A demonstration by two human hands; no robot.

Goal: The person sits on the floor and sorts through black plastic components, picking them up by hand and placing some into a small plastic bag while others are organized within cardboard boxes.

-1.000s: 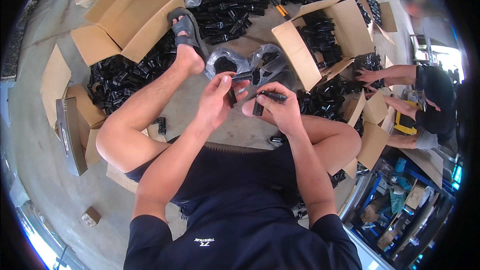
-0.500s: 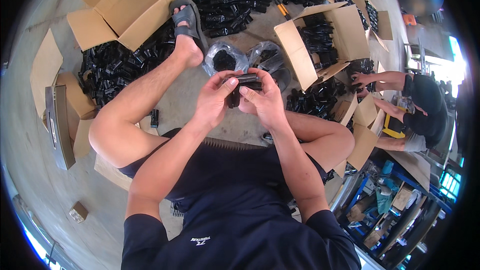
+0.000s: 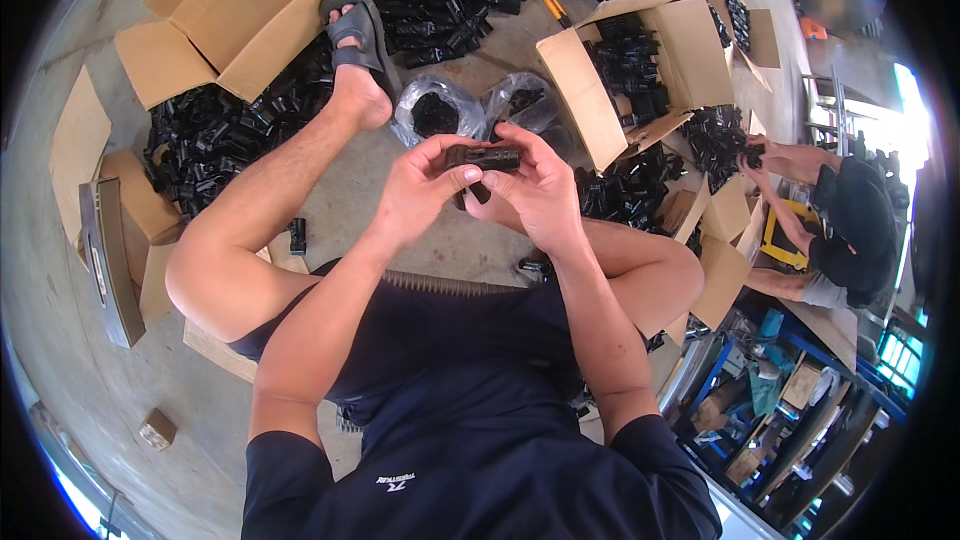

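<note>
Both hands meet in front of my lap on one black plastic part [image 3: 492, 158], a short tube shape lying level with a darker piece below it. My left hand [image 3: 415, 195] closes on its left end with thumb and fingers. At the other end my right hand [image 3: 540, 195] grips it too, thumb near the left thumb. Fingers hide much of the part, so its exact kind cannot be told. Just beyond the hands stand two clear plastic bags, the left bag [image 3: 405, 123] and the right bag [image 3: 545, 112], with small black pieces inside.
Heaps of black parts [image 3: 225, 140] cover the floor. An open carton [image 3: 235, 15] lies far left; another carton [image 3: 580, 100], holding black parts, stands right. A co-worker [image 3: 855, 220] handles parts at the right. A crowded blue shelf [image 3: 800, 420] is at lower right.
The held part has turned slightly between my fingers, its lower piece showing less. The view has shifted a little. At the right, the co-worker's hands have moved rightward across the pile.
</note>
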